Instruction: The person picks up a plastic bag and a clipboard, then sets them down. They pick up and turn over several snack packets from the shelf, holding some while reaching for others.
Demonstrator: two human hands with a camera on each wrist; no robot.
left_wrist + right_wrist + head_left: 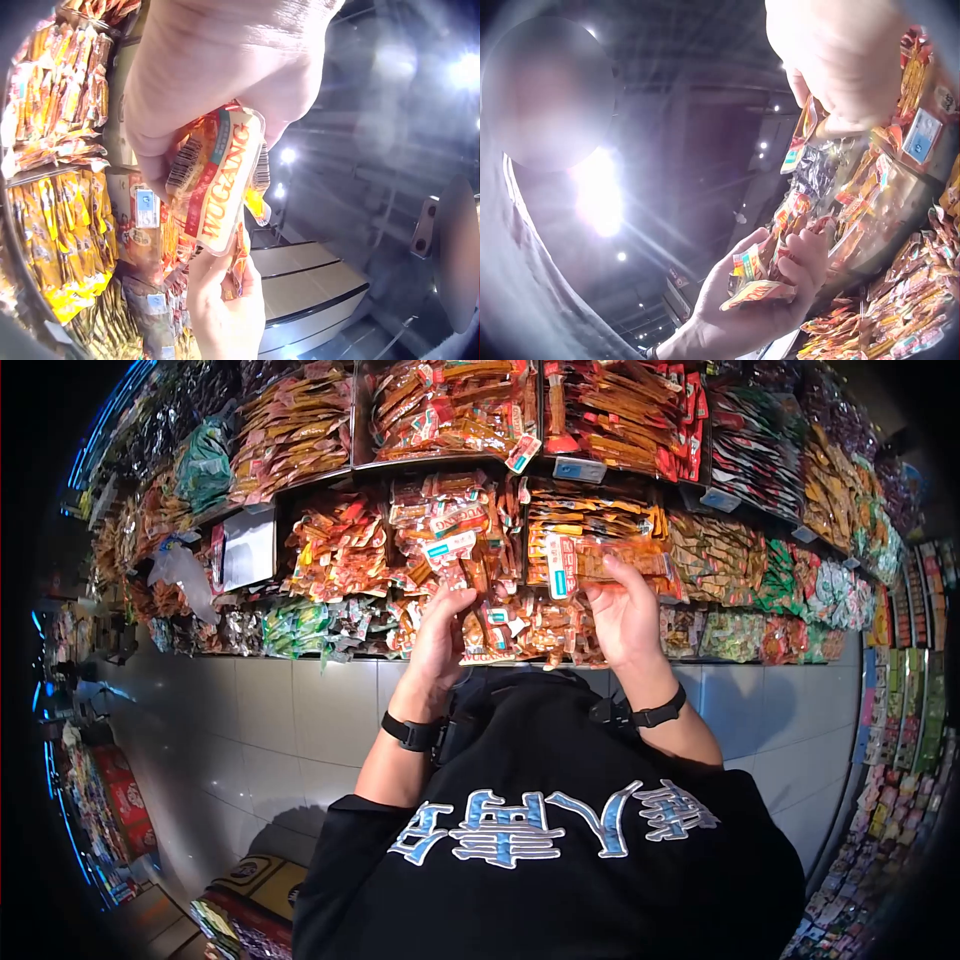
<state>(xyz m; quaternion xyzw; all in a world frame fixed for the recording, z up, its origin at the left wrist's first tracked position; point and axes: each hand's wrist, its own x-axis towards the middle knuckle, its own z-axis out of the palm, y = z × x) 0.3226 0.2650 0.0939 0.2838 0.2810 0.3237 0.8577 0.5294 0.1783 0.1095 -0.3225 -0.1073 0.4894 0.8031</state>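
Observation:
My left hand (433, 638) grips several small plastic snack packets (221, 176); a "WUGANG" label and a barcode face the left wrist view. In the right wrist view its fingers curl around the bundle (759, 276). My right hand (628, 622) pinches one clear snack packet (592, 563) between thumb and fingers, with reddish-orange food inside and a white, red and teal label at its left end. The hands are apart, both over the lower row of the snack display. Beneath them lie loose packets (490, 610) of a similar look.
Divided shelf bins (455, 415) of packaged snacks rise in tiers ahead, with price tags (580, 468) along their edges. A white card (248, 548) stands at the left. Light panels (250, 700) front the display. More stocked shelves (880, 800) line the right side.

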